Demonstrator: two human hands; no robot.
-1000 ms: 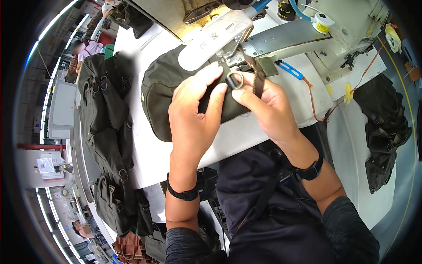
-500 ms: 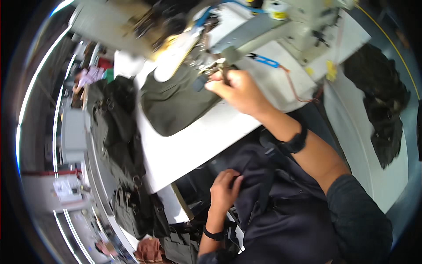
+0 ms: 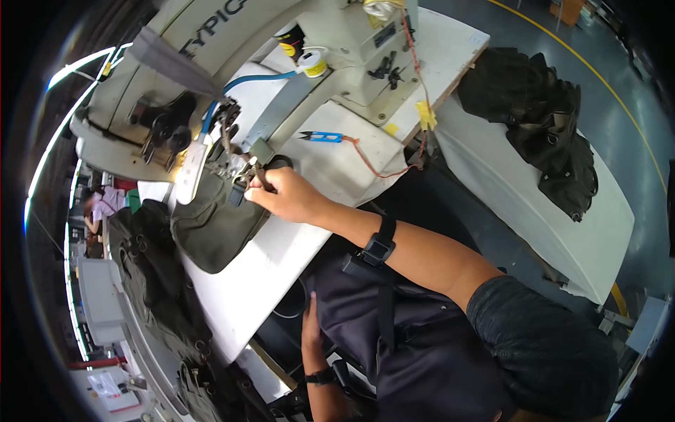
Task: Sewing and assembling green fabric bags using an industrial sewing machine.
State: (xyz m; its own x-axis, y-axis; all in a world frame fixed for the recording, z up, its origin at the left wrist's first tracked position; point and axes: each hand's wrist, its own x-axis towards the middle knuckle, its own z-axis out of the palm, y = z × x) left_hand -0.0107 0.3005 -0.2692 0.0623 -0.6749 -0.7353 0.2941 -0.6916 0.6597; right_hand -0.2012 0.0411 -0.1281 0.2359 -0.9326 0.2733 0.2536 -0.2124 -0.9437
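Right hand [image 3: 285, 197] sits at the needle area of the white sewing machine [image 3: 295, 77], fingers pinched on a black strap [image 3: 261, 177] laid over the olive fabric piece [image 3: 214, 228]. The fabric lies on the white table [image 3: 281, 260], left of the hand, its far end under the machine head. Compared with half a second ago, the right hand holds the same post at the strap. Left hand [image 3: 311, 330] remains off the table, low against the dark apron [image 3: 415, 352] on the near side; its fingers now lie flat and released, holding nothing, and it has shifted a little lower. Blue thread snips [image 3: 325, 137] lie on the machine bed, just right of the hand. A dark garment pile [image 3: 541, 126] lies on the far right table, another dark garment stack [image 3: 158, 281] to the left.
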